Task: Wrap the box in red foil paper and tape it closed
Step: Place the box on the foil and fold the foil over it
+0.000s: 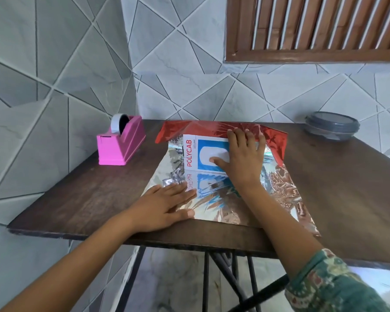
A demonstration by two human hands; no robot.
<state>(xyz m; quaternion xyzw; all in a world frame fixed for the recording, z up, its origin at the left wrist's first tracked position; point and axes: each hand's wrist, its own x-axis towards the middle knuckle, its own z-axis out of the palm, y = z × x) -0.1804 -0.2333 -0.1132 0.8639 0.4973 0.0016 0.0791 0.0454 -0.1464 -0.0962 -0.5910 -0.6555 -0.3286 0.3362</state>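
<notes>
Box [189, 154] under right grip [241, 156], left grip [164, 206] flat on foil [279, 192]

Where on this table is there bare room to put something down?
Two bare patches of table: near left, in front of the pink tape dispenser beside the foil paper; and the right side, from foil paper to grey container. The middle is crowded: box, left hand, right hand.

I log a teal-green sleeve [338, 287], lower right of frame. Paisley print, tan and rust. Left hand [164, 208] and forearm [77, 262] bare.
</notes>
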